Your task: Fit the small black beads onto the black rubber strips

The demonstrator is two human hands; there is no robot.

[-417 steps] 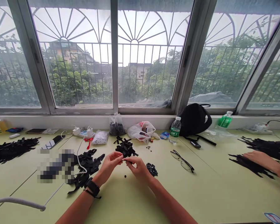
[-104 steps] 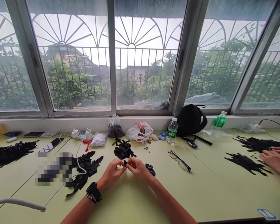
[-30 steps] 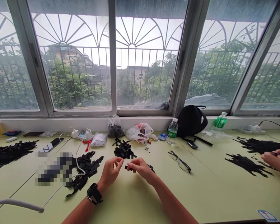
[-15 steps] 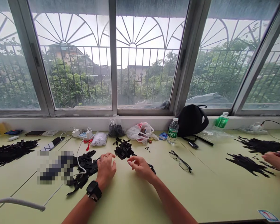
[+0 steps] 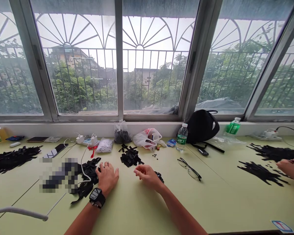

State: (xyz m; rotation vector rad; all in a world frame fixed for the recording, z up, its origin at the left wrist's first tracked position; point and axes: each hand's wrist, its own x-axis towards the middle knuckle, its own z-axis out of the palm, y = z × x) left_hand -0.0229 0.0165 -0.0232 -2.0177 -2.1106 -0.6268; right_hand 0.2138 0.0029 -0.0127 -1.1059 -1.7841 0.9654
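My left hand (image 5: 108,178), with a black watch (image 5: 97,195) on the wrist, rests at the right edge of a loose pile of black strips (image 5: 89,169). Its fingers are apart and bent down over the strips; the thumb sticks out to the right. Across a small gap, my right hand (image 5: 148,176) has its thumb and index fingertips together, and whatever may be between them is too small to make out. Just beyond both hands lies another heap of short black strips (image 5: 131,156). Small dark round pieces (image 5: 159,176) show partly behind my right wrist.
Glasses (image 5: 189,169) and a water bottle (image 5: 181,137) stand to the right. A white cable (image 5: 84,163) crosses the left pile. Plastic bags (image 5: 147,138) and a black bag (image 5: 202,127) line the window side. Another person's hand (image 5: 292,168) works at far right near black strips (image 5: 262,171).
My left hand has moved left and down onto the strip pile, away from my right hand. My right hand has stayed nearly in place, its fingers drawn closer together.
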